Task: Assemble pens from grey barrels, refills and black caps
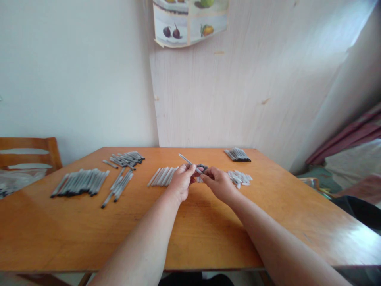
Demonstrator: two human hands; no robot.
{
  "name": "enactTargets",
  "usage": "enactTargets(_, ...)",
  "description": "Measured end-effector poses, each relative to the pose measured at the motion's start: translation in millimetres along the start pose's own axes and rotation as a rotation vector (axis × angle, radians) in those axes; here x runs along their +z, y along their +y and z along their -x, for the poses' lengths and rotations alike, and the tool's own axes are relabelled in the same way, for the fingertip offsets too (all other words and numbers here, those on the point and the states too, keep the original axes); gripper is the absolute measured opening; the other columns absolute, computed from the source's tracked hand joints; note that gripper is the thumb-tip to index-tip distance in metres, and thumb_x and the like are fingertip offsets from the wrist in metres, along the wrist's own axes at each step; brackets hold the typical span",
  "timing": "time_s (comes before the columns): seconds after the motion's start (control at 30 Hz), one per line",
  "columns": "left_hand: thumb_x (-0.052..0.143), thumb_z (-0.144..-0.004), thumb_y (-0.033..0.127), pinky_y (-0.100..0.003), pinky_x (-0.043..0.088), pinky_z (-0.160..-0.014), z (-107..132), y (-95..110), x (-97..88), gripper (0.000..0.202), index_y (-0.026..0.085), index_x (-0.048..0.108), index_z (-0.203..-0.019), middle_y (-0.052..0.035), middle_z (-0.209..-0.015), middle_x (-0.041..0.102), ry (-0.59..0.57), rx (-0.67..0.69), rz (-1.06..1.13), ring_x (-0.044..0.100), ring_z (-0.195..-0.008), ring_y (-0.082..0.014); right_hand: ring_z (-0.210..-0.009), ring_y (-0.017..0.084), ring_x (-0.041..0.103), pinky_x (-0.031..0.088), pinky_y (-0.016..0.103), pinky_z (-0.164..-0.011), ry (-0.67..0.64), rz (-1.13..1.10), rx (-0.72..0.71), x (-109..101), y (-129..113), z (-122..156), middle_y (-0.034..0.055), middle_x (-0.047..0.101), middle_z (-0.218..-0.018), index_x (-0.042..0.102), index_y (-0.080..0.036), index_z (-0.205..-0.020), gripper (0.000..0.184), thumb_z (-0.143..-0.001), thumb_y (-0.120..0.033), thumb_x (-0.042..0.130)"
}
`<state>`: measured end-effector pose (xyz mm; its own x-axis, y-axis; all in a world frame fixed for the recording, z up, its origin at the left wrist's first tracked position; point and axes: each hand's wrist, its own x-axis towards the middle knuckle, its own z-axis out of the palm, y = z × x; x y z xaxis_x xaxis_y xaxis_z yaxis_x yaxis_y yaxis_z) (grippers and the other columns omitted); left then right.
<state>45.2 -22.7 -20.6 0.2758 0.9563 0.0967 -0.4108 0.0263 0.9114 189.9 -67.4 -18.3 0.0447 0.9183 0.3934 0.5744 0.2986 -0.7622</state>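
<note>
My left hand is closed around a slim, translucent pen, which points up and to the left. At the pen's lower right end, the fingers of my right hand are pinched together. Whether a small part sits between those fingertips is hidden. Just behind my hands is a small pile of dark pieces. To the left of my left hand lies a row of clear pen barrels. Beside my right hand is a heap of short whitish caps.
Black-ended pens lie in a wide row, a loose bunch and a back pile on the left. Another stack of pens lies back right on the wooden table. A chair stands left, a dark bin right.
</note>
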Motion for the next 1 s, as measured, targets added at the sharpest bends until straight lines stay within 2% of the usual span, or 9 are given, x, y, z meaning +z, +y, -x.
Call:
enactTargets(0.1, 0.07, -0.072, 0.038, -0.023, 0.038, -0.06, -1.0, -1.7, -0.9, 0.029, 0.018, 0.054, -0.085, -0.008, -0.09, 0.071, -0.008, 0.005, 0.013, 0.065, -0.075, -0.0154, -0.052, 0.01, 0.05, 0.035, 0.021, -0.048, -0.119, -0.15, 0.114, -0.8, -0.4, 0.5, 0.0002, 0.058, -0.062, 0.056, -0.017, -0.076, 0.032, -0.086, -0.045, 0.044)
enactTargets(0.2, 0.069, -0.074, 0.038, -0.024, 0.039, -0.061, -1.2, -2.8, -0.8, 0.028, 0.018, 0.054, -0.086, -0.0083, -0.092, 0.071, 0.011, 0.021, -0.018, 0.065, -0.075, -0.0152, -0.05, 0.009, 0.049, 0.036, 0.021, -0.048, -0.193, -0.186, 0.143, -1.7, -0.4, 1.1, 0.0006, 0.058, -0.06, 0.054, -0.017, -0.07, 0.033, -0.087, -0.043, 0.044)
enactTargets(0.37, 0.068, -0.074, 0.037, -0.023, 0.04, -0.061, 0.6, -0.7, 1.2, 0.027, 0.017, 0.054, -0.086, -0.0092, -0.092, 0.071, 0.017, 0.025, -0.047, 0.065, -0.075, -0.0149, -0.052, 0.009, 0.048, 0.036, 0.021, -0.048, -0.113, -0.105, 0.057, -1.6, 3.3, 0.0, -0.002, 0.055, -0.061, 0.055, -0.018, -0.076, 0.022, -0.081, -0.039, 0.054)
enactTargets(0.47, 0.068, -0.074, 0.038, -0.023, 0.04, -0.061, 1.4, 0.4, 2.2, 0.027, 0.017, 0.055, -0.086, -0.009, -0.091, 0.071, 0.015, 0.023, -0.037, 0.064, -0.073, -0.0143, -0.052, 0.009, 0.045, 0.034, 0.02, -0.047, -0.063, -0.081, 0.039, -1.9, 4.0, -0.7, -0.0034, 0.052, -0.06, 0.054, -0.019, -0.077, 0.023, -0.079, -0.042, 0.057)
enactTargets(0.6, 0.07, -0.073, 0.039, -0.023, 0.041, -0.061, 1.1, -0.5, 2.0, 0.029, 0.017, 0.055, -0.086, -0.0083, -0.09, 0.071, 0.013, 0.023, -0.015, 0.065, -0.072, -0.0142, -0.053, 0.009, 0.049, 0.037, 0.021, -0.049, -0.151, -0.193, 0.115, -2.9, 2.1, -0.2, 0.0004, 0.058, -0.064, 0.054, -0.017, -0.075, 0.032, -0.086, -0.046, 0.045)
enactTargets(0.67, 0.071, -0.072, 0.039, -0.024, 0.042, -0.061, 0.4, -1.5, 1.3, 0.03, 0.017, 0.055, -0.086, -0.0083, -0.089, 0.071, 0.021, 0.012, -0.007, 0.065, -0.072, -0.0145, -0.053, 0.009, 0.049, 0.037, 0.021, -0.05, -0.168, -0.205, 0.124, -3.2, 0.9, 0.3, 0.0007, 0.058, -0.064, 0.054, -0.017, -0.074, 0.031, -0.085, -0.045, 0.047)
enactTargets(0.83, 0.07, -0.073, 0.038, -0.024, 0.044, -0.061, -1.3, -3.4, -1.1, 0.028, 0.017, 0.055, -0.086, -0.009, -0.09, 0.071, 0.022, -0.015, 0.003, 0.066, -0.074, -0.0155, -0.053, 0.009, 0.046, 0.037, 0.021, -0.048, -0.095, -0.218, 0.115, -4.2, -2.0, 0.8, -0.0025, 0.055, -0.064, 0.054, -0.018, -0.082, 0.025, -0.076, -0.041, 0.06)
enactTargets(1.0, 0.07, -0.073, 0.038, -0.024, 0.044, -0.061, -0.7, -3.3, -0.8, 0.029, 0.018, 0.054, -0.086, -0.0087, -0.089, 0.071, 0.034, -0.015, 0.016, 0.067, -0.073, -0.0158, -0.052, 0.009, 0.049, 0.038, 0.021, -0.049, -0.179, -0.245, 0.153, -4.8, -2.8, 0.7, 0.0014, 0.06, -0.065, 0.055, -0.017, -0.076, 0.031, -0.085, -0.045, 0.047)
